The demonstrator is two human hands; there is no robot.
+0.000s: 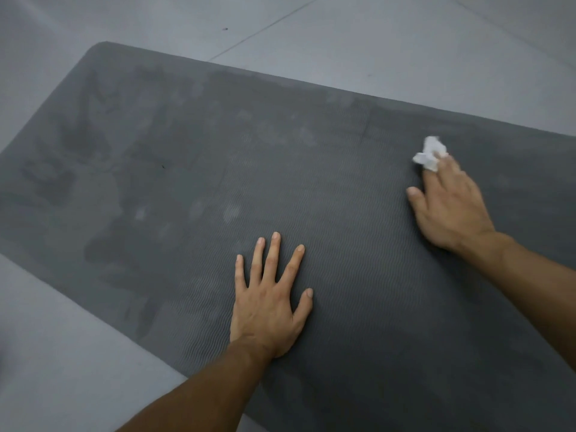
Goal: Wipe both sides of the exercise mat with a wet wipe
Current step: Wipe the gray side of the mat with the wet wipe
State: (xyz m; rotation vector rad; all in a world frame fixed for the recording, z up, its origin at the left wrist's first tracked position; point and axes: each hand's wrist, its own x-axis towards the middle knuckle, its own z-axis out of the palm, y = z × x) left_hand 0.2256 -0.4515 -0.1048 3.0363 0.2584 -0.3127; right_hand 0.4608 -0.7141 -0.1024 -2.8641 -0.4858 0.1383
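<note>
Pale grey tiled floor all round, thin grout lines crossing at the far side, one small dark speck out there. Flat on it lies the exercise mat, dark grey and finely ribbed. Its long axis runs from the far left down toward the near right. The short end with a rounded corner points far left, and the other end runs out of view on the right. Darker, damp-looking patches mottle the left part of the mat.

Left hand is down flat near the mat's near long edge, palm on the ribs, fingers straight and spread, holding nothing. Right hand reaches out toward the far long edge, blurred, with fingers stretched forward and thumb out to the side. Its fingertips press on the wet wipe, a small crumpled white wad bunched on the mat just beyond them.
</note>
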